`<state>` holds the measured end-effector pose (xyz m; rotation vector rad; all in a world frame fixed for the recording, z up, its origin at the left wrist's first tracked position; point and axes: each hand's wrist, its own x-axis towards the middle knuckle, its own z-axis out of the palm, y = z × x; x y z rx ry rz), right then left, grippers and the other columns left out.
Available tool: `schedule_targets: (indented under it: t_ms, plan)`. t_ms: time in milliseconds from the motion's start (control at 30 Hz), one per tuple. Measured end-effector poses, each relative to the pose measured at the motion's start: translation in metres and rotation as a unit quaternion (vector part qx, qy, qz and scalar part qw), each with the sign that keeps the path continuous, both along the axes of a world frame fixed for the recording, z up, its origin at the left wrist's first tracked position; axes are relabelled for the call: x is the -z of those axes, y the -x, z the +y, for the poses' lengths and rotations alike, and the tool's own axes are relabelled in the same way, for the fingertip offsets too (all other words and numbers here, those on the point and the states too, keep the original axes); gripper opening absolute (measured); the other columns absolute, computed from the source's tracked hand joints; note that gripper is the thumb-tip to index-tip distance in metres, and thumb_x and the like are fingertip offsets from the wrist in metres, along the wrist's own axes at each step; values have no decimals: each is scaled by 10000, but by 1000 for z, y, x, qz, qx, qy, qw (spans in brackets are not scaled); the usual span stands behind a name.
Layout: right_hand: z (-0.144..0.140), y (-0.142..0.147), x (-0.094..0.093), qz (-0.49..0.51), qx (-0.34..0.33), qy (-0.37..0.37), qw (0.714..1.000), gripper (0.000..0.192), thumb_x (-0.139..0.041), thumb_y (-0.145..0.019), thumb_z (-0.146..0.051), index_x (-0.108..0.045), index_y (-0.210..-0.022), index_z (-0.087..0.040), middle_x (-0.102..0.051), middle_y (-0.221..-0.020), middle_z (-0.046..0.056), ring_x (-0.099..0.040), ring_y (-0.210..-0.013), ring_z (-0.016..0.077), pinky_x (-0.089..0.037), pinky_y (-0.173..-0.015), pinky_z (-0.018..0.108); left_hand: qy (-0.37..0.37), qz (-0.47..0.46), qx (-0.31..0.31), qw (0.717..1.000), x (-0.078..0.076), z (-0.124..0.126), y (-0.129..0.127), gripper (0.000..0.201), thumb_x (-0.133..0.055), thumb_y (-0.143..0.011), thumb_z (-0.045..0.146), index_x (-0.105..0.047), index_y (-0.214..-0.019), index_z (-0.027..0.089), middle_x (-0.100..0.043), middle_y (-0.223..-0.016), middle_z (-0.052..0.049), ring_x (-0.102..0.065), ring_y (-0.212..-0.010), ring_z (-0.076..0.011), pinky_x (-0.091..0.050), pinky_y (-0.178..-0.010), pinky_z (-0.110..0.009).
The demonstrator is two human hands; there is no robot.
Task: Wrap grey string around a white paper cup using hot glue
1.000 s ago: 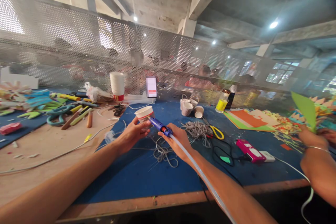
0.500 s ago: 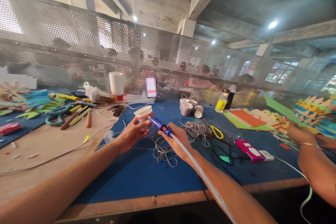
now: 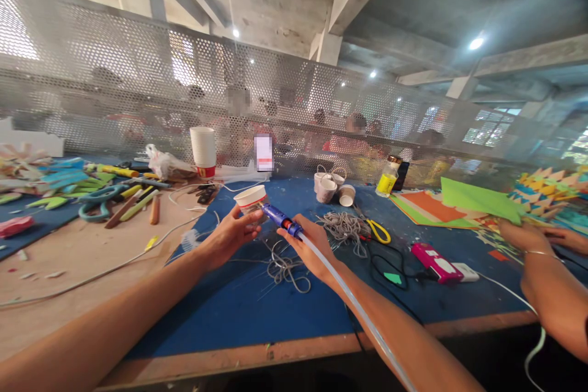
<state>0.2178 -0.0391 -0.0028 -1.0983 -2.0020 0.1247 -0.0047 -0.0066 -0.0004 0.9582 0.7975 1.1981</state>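
My left hand (image 3: 236, 228) is closed around a paper cup (image 3: 250, 196), white with a red band near its rim, tilted a little above the blue mat (image 3: 202, 312). A blue hot glue gun (image 3: 277, 215) is gripped in my right hand (image 3: 312, 245), its nozzle at the side of the cup. From the gun's back end a long clear glue stick (image 3: 351, 303) runs along my right forearm. Below the hands lies a loose tangle of grey cord (image 3: 285, 266). A larger bundle of grey cord (image 3: 345, 225) rests to the right.
Several small cord-wrapped cups (image 3: 326, 188), yellow-handled scissors (image 3: 379, 231), a pink power strip (image 3: 436, 262) and a yellow-labelled bottle (image 3: 388, 177) lie rightward. A co-worker's hand (image 3: 517, 233) holds green paper (image 3: 478, 199). Stacked paper cups (image 3: 203, 150) and teal scissors (image 3: 103, 201) are leftward.
My hands, the cup and the glue gun stay nearly in place. At the right, the co-worker's green paper has tipped down and shifted left.
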Motion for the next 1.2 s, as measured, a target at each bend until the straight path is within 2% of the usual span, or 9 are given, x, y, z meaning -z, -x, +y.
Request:
schedule_targets:
  t_ms: [600, 1000, 1200]
  plan:
    - [0, 0, -1, 7, 0, 9, 1000, 350, -540, -1010, -543, -553, -855, -230, -643, -759, -2, -576, -628, 150, -372, -614, 248, 8, -14, 0, 1000, -5, -3, -1, 519, -890, -757, 227, -658, -1222, 241, -746, -1044, -32, -680, -638, -76, -571, -612, -179]
    - [-2, 0, -3, 13, 2, 9, 1000, 351, -526, -1016, -539, -559, -853, -230, -641, -737, -1, -585, -621, 152, -391, -601, 245, 2, -15, 9, 1000, -11, -8, -2, 539, -877, -770, 230, -678, -1270, 260, -745, -1104, -50, -669, -647, -76, -567, -616, -178]
    - [-1, -1, -2, 15, 4, 4, 1000, 356, -539, -1012, -550, -567, -861, -228, -651, -754, 5, -609, -649, 158, -396, -605, 245, 11, -18, 1, 1000, -13, -10, -3, 531, -881, -763, 216, -683, -1254, 253, -747, -1051, -38, -661, -632, -72, -559, -603, -168]
